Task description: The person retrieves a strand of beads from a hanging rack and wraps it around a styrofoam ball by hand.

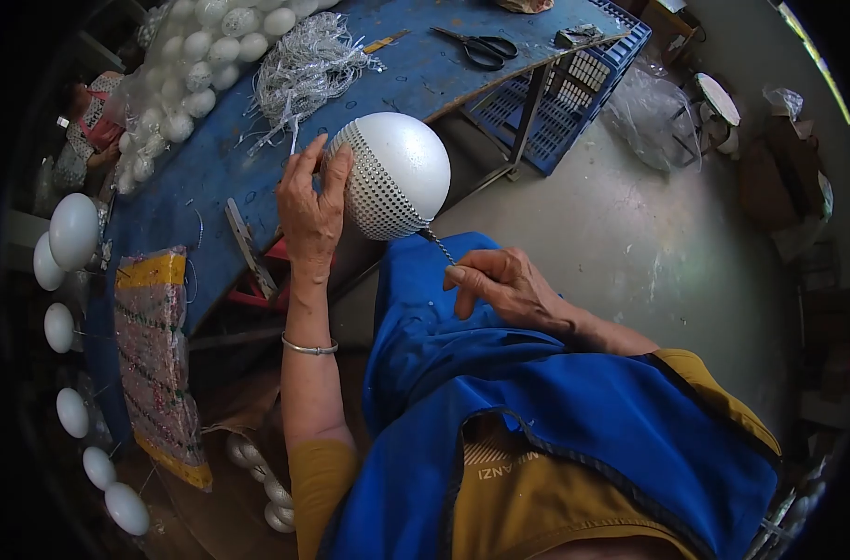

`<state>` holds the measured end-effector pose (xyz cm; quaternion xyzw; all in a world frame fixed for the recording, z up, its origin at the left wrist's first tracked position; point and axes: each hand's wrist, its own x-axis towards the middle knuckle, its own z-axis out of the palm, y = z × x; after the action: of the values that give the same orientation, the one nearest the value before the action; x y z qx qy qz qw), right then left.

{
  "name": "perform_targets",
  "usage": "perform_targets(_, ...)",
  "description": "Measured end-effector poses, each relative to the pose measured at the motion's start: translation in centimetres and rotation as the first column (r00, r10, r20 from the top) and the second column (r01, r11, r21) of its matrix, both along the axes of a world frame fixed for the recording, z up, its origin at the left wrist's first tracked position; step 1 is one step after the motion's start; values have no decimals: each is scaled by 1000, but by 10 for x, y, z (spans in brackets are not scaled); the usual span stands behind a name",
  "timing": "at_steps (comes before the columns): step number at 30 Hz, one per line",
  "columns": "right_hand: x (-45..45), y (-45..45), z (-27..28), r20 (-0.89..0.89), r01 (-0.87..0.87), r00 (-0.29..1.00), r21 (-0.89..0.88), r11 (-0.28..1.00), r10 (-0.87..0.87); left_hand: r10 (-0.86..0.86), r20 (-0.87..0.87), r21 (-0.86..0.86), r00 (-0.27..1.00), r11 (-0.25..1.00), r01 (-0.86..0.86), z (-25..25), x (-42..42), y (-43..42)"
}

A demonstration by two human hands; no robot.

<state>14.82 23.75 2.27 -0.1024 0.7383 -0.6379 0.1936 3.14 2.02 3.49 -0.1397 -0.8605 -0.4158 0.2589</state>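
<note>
A white ball point(408, 154) is held up over the table's front edge. Rows of small silver beads cover its lower left part, while the upper right is smooth and bare. My left hand point(311, 201) grips the ball from the left, thumb and fingers against its beaded side. From the ball's underside a short beaded strand point(441, 247) runs down to my right hand point(504, 287), which pinches its end between thumb and forefinger. The strand looks taut. What lies behind the ball is hidden.
On the blue table point(388, 89) lie a heap of silvery strands point(308, 70), black scissors point(486, 49) and a bag of white balls point(196, 75). White balls on sticks point(73, 231) line the left. A blue crate point(574, 89) stands beyond. Another person point(94, 131) is at far left.
</note>
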Motion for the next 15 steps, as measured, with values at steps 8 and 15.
perform_targets(8, -5, -1, -3, -7, 5, 1000, -9, 1000, -5, -61, -110, -108, 992, 993, 49, -16, 2, -6)
perform_targets(15, 5, -1, 6, -40, -45, 998, 40, 998, 47, -131, 254, 54, 958, 991, 121, 3, 4, -7)
